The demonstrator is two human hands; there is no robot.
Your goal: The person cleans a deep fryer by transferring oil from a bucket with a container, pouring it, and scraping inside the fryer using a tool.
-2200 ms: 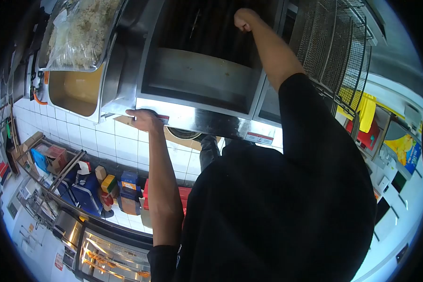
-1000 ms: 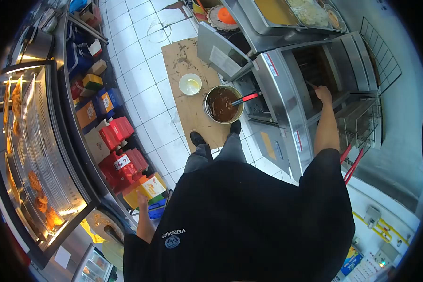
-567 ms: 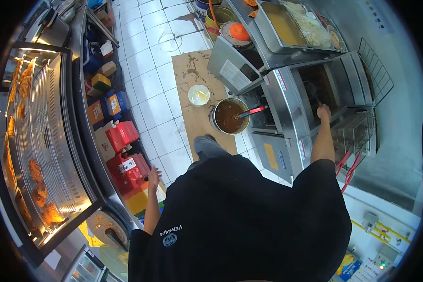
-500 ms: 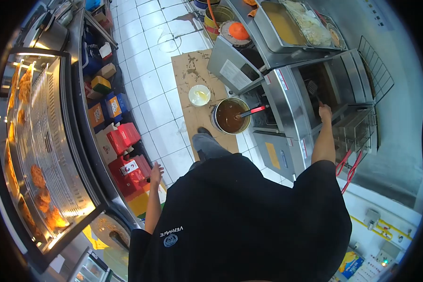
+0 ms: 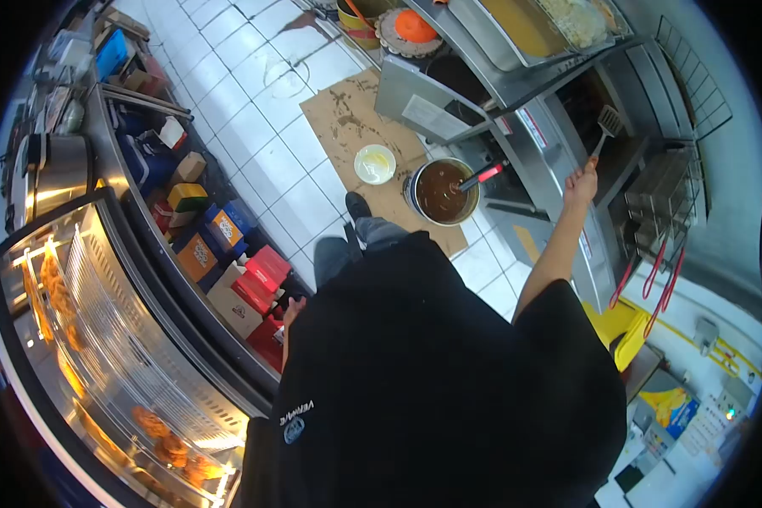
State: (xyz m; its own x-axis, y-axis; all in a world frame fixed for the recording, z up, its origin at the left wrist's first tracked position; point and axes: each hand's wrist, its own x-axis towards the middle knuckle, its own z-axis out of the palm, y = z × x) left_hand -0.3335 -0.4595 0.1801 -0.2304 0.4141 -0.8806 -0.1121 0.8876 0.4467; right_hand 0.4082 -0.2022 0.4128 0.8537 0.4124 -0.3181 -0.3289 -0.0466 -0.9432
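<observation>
Tiled floor (image 5: 258,199) opens between display case (image 5: 135,339) and fryer (image 5: 553,157).
Pot (image 5: 410,195), bowl (image 5: 374,164) and open door (image 5: 427,110) narrow this gap; red basket handles (image 5: 670,281) poke out beside the fryer.

The closed fingers of the right hand (image 5: 580,184) hide the handle end of the slotted metal spatula (image 5: 609,123). The black T-shirt (image 5: 449,364) covers most of the left arm; the left hand (image 5: 294,310) is too small and dim to tell whether it holds anything. Brown liquid (image 5: 443,193) hides the lower end of the red-and-black-handled utensil (image 5: 481,177). The top edge cuts off the steel pan of yellowish liquid (image 5: 493,35). Shadow obscures the dark fryer well's (image 5: 580,106) depth, and the shirt's small print blurs.
</observation>
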